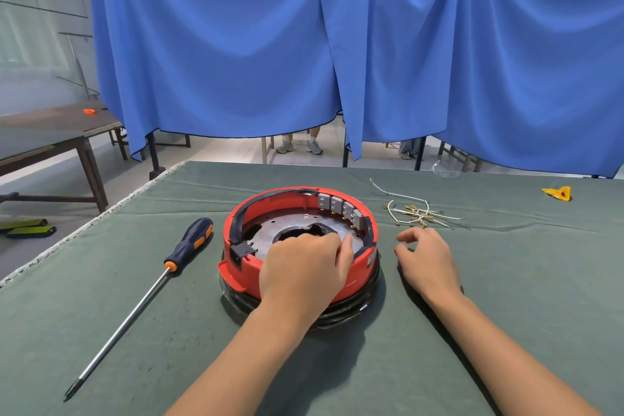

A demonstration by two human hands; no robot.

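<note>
Head view: red round housing [238,275] sits mid-table on the green cloth [506,280], with a screwdriver [141,304] just left of it and loose wires [418,213] behind right. Left hand [304,267] reaches over the near rim, fingers curled onto the metal plate inside; whether it grips anything cannot be told. Right hand [429,260] rests on the cloth beside the housing, loosely curled and holding nothing.

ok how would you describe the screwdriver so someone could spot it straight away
On the green cloth-covered table, find the round red plastic housing in the middle. Left of it lies a long screwdriver, slanted, tip toward the near edge. Nothing else there has its dark blue and orange handle and bare steel shaft.
</note>
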